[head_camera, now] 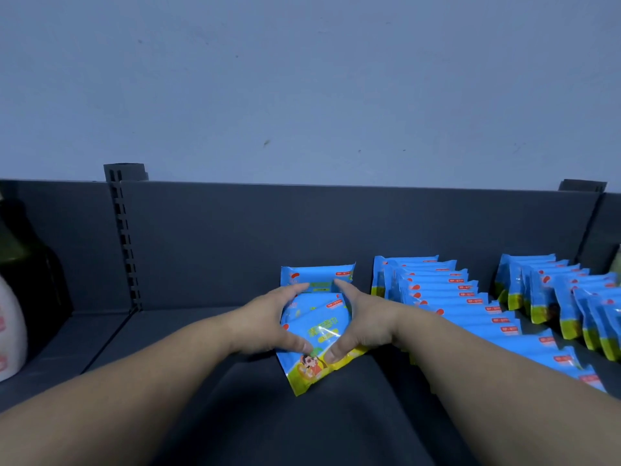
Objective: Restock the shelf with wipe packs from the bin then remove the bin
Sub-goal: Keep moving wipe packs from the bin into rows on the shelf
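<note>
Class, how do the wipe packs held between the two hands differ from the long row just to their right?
The held packs lie askew, faces up; the long row stands on edge, neatly overlapped. The held packs are few; the long row, many. Left hand and right hand grip the held packs, not the long row. Both are blue with yellow-green bottoms.

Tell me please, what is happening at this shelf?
A person is stocking a dark grey metal shelf. The left hand and the right hand grip a bundle of blue and yellow-green plastic wipe packs from both sides. Two full rows of the same packs stand to its right. No bin is in view.
</note>
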Demonstrator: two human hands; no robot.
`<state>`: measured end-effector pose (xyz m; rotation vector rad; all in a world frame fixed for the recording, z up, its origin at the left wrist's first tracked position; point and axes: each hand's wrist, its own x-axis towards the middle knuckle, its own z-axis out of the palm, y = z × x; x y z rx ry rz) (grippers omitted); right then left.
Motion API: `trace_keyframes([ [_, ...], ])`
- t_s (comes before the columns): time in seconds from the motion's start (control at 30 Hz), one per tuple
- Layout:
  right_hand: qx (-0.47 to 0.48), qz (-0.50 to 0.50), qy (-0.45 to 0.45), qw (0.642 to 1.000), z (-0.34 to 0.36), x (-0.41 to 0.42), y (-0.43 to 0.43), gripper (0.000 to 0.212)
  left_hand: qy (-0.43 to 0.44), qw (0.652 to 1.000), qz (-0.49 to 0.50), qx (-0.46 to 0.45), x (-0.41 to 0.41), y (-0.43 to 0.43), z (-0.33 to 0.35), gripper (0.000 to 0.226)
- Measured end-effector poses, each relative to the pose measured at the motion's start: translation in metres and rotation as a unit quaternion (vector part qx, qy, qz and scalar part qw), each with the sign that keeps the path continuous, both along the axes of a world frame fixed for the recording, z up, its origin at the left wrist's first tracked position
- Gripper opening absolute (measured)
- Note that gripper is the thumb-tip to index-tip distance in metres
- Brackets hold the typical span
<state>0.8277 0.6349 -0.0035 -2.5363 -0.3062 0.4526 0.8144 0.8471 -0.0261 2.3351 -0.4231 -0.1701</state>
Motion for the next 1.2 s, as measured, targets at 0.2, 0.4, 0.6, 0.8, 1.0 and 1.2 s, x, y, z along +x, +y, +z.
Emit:
trace_keyframes([
  [0.2, 0.032, 0.015, -0.034, 0.999, -0.003, -0.002, -0.003, 0.144, -0.052, 0.999, -0.006, -0.009, -0.003, 0.001, -0.004, 0.110],
  [0.4, 0.075, 0.016, -0.070, 0.995, -0.004, -0.003, -0.005, 0.146, -0.147, 0.989, -0.008, 0.021, -0.011, -0.004, 0.005, 0.097],
  [0.6, 0.090, 0.015, -0.113, 0.989, 0.000, -0.001, 0.000, 0.142, -0.200, 0.979, -0.006, 0.038, -0.010, -0.002, 0.008, 0.093],
  [0.8, 0.053, -0.027, -0.154, 0.986, 0.002, 0.006, 0.007, 0.129, -0.184, 0.982, 0.022, 0.033, 0.004, -0.001, 0.007, 0.098],
  [1.0, -0.029, -0.094, -0.155, 0.983, 0.002, -0.001, 0.006, 0.095, -0.189, 0.979, 0.046, 0.054, 0.009, -0.004, 0.002, 0.097],
  [1.2, 0.007, -0.126, -0.189, 0.974, -0.005, -0.001, 0.020, 0.093, -0.189, 0.979, 0.051, 0.052, 0.012, -0.006, 0.004, 0.100],
])
